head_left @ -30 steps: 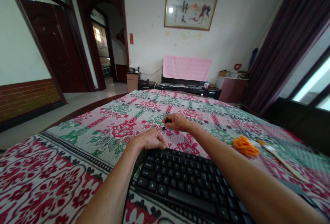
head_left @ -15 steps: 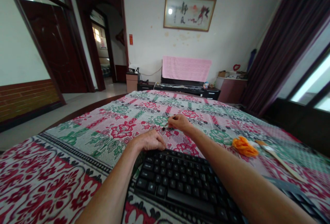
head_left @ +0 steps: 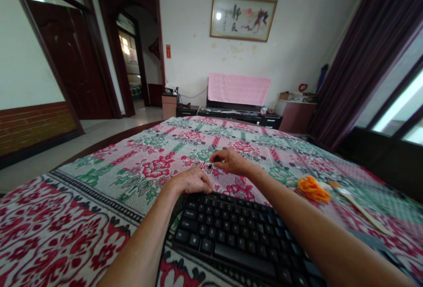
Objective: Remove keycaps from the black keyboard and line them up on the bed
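Note:
A black keyboard (head_left: 244, 229) lies in front of me, partly covered by my right forearm. My left hand (head_left: 193, 180) is closed at its far left corner, fingertips against the back edge. Beyond the keyboard, my right hand (head_left: 229, 162) hovers low over the patterned cloth (head_left: 155, 168). Its fingers are curled, with a gap showing between thumb and forefinger. Just by those fingertips is a small dark thing (head_left: 209, 166) on the cloth, too small to name.
To the right lie a crumpled orange cloth (head_left: 313, 189) and a brush (head_left: 363, 210) with a pale handle. A low black cabinet (head_left: 231, 113) stands against the far wall, with a pink towel (head_left: 239, 89) above it. Dark curtains (head_left: 350, 58) hang at right.
My right hand has shifted slightly left and down to the small dark thing, and its pinch has loosened. My left hand and the keyboard have stayed in place.

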`<state>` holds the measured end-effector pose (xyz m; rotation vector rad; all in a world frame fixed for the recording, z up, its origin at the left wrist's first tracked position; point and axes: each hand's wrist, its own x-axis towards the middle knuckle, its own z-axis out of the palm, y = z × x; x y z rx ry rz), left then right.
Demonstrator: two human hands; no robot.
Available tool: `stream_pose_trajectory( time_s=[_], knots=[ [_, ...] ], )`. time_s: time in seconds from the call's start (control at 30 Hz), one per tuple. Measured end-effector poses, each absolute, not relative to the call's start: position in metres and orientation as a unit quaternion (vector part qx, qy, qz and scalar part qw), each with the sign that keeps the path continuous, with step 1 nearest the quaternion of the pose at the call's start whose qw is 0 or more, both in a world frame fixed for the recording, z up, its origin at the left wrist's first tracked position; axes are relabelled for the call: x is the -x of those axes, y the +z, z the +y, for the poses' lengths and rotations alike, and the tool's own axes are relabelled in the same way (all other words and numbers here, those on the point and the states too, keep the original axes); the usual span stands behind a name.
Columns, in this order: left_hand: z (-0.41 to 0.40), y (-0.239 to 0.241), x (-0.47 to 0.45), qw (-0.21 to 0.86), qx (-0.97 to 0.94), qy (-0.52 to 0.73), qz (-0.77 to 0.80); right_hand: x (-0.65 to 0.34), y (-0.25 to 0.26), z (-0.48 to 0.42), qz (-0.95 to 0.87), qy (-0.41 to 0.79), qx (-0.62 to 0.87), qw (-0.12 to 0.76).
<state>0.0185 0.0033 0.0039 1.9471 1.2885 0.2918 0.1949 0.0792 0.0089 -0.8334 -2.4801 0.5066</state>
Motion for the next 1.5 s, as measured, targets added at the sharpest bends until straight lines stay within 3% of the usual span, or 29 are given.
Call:
stream_pose_trajectory(
  time_s=[0.23, 0.57, 0.77, 1.03, 1.5],
  knots=[
    [0.003, 0.004, -0.020, 0.400, -0.753, 0.116, 0.510, -0.188, 0.016, 0.074, -0.941, 0.087, 0.282, 0.166],
    [0.004, 0.003, -0.019, 0.396, -0.753, 0.116, 0.513, -0.184, 0.023, 0.073, -0.943, 0.056, 0.298, 0.138],
    [0.004, 0.004, -0.018, 0.382, -0.765, 0.106, 0.507, -0.181, 0.014, 0.078, -0.928, 0.100, 0.316, 0.170],
    [0.005, 0.003, -0.018, 0.377, -0.770, 0.105, 0.504, -0.189, -0.006, 0.090, -0.811, 0.273, 0.398, 0.332],
    [0.007, -0.001, -0.016, 0.394, -0.770, 0.110, 0.489, -0.201, -0.001, 0.072, -0.802, 0.260, 0.432, 0.322]
  ],
)
